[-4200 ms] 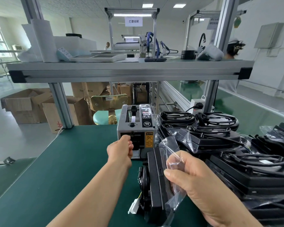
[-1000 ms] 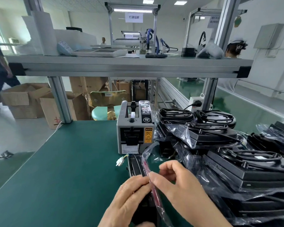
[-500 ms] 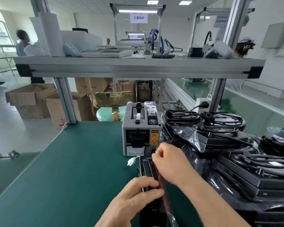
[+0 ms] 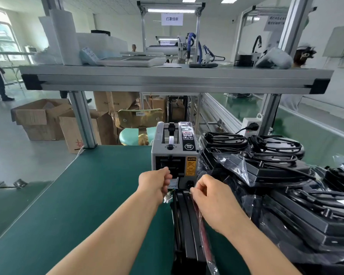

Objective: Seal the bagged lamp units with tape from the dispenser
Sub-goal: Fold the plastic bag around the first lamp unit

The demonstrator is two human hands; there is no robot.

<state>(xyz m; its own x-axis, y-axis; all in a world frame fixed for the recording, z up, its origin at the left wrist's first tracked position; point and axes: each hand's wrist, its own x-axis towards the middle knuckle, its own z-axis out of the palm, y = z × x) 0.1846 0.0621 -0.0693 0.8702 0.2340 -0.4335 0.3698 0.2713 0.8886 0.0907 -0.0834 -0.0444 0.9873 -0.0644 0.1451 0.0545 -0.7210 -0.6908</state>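
In the lower centre of the frame we find one lamp unit [image 4: 187, 225] standing on edge on the green counter [image 4: 77, 205]. It is sleeved in a clear bag [image 4: 203, 233] whose folded mouth, marked by a reddish strip, runs along the unit's upper edge. The right hand [image 4: 212, 197] sits at the far end of that fold, thumb and forefinger narrowed to a pinch on the bag, holding it closed against the unit. A small white connector [image 4: 167, 198] shows just beside the unit's far end. Above it, at centre frame, the left hand [image 4: 154, 183] is at the outlet of the tape dispenser [image 4: 174, 153] with its fingers curled close together. The tape is too clear to make out, so we cannot tell whether a strip is in its grip. We judge this unit to be bagged and folded, with the taping step in hand. No tape is visible on the fold, and pressing a strip across it is what remains. At right of frame, touching the dispenser's side, lies a stack of bagged lamp units [image 4: 286, 195]. Several bag mouths there look loose, though we cannot confirm which are sealed, so much of the batch may be outstanding. Further off, an aluminium shelf [image 4: 167, 78] spans the upper frame, and cardboard boxes [image 4: 40, 118] stand on the floor at left.
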